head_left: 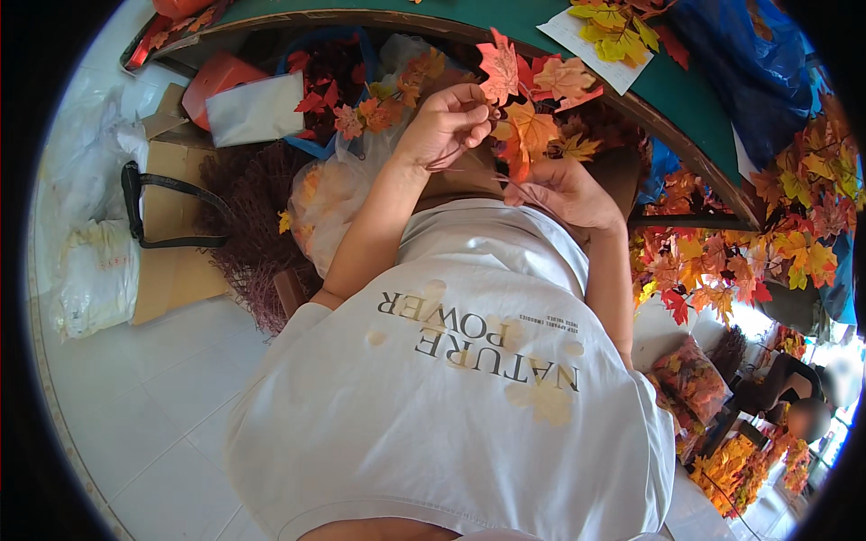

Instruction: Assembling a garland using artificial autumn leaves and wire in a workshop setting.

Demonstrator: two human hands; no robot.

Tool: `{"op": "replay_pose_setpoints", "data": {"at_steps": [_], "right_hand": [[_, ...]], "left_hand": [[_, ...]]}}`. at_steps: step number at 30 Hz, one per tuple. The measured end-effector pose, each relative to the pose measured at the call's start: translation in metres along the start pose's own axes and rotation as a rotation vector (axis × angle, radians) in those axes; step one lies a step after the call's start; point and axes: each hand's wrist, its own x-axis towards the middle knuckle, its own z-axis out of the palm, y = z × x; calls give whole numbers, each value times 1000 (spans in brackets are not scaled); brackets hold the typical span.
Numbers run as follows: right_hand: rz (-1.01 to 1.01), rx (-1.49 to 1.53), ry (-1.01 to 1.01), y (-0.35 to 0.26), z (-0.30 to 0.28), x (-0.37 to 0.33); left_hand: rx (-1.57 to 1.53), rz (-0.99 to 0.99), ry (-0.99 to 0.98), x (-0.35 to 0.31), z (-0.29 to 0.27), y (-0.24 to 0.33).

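Observation:
Just above my lap my two hands work at a small spray of artificial maple leaves (pixel 530 133) in orange, red and yellow. My left hand (pixel 444 124) is closed in a pinch beside a pinkish-red maple leaf (pixel 500 70), whose base meets my fingertips. Lower and to the right, my right hand (pixel 570 194) is closed, its thumb and fingers pressed together on the thin brown stem (pixel 507 179) of the spray. Part of the stem and the fingers' undersides are hidden.
A green-topped table (pixel 505 16) curves ahead, bearing a white paper (pixel 588 52) and a blue plastic bag (pixel 744 68). Leaf garlands (pixel 722 266) hang at right. Brown twigs (pixel 248 221), a cardboard box (pixel 180 261) and an orange-red container (pixel 215 83) stand left. A person (pixel 806 422) is behind right.

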Motion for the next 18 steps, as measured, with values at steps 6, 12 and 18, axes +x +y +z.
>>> {"op": "replay_pose_setpoints", "data": {"at_steps": [6, 12, 18], "right_hand": [[56, -1344, 566, -60, 27, -7], [-436, -978, 805, -82, 41, 6], [-427, -864, 858, -51, 39, 35]], "left_hand": [[141, 177, 133, -2, 19, -2], [213, 186, 181, -6, 32, -4], [183, 189, 145, -6, 37, -12]]}}
